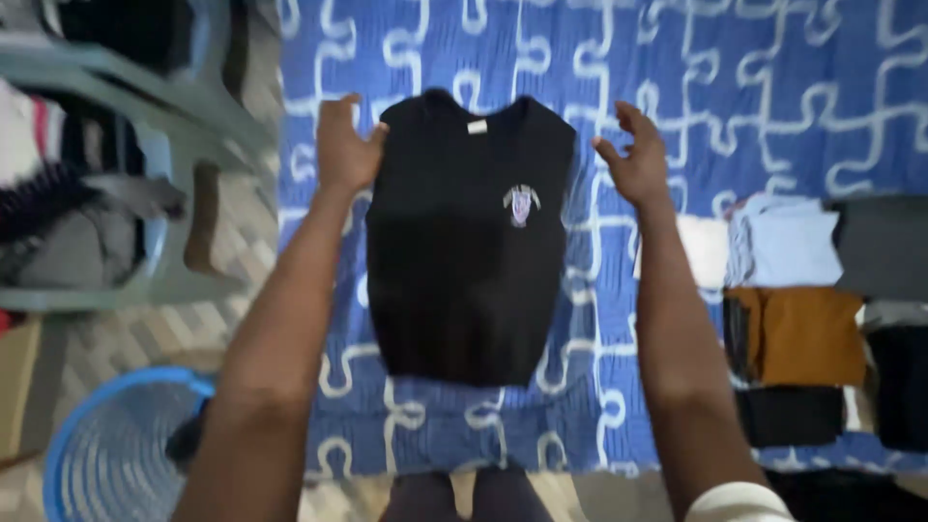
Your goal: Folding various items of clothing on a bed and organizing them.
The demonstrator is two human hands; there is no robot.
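Garment: black sleeveless knitted top with a small crest badge on the chest and a pale label at the neck, lying flat and part-folded on the mat, neck end away from the person.
Mat: blue floor mat patterned with white jigsaw-piece outlines, spread on a tiled floor.
Left hand: left hand at the garment's upper left shoulder, fingers curled, thumb touching the edge of the fabric; whether it pinches the cloth cannot be told.
Right hand: right hand raised just beside the upper right shoulder, fingers spread and bent, apart from the fabric, holding nothing.
Forearms: both reach forward, one on either side of the garment.
Folded stack: on the mat to the right, well apart from the black top, lie folded clothes: a white piece, a light blue piece, a grey piece, a rust-orange piece and dark pieces below it.
Chair: pale green plastic chair at the left, heaped with unfolded clothes.
Basket: round blue plastic basket on the floor at the lower left, near the left elbow.
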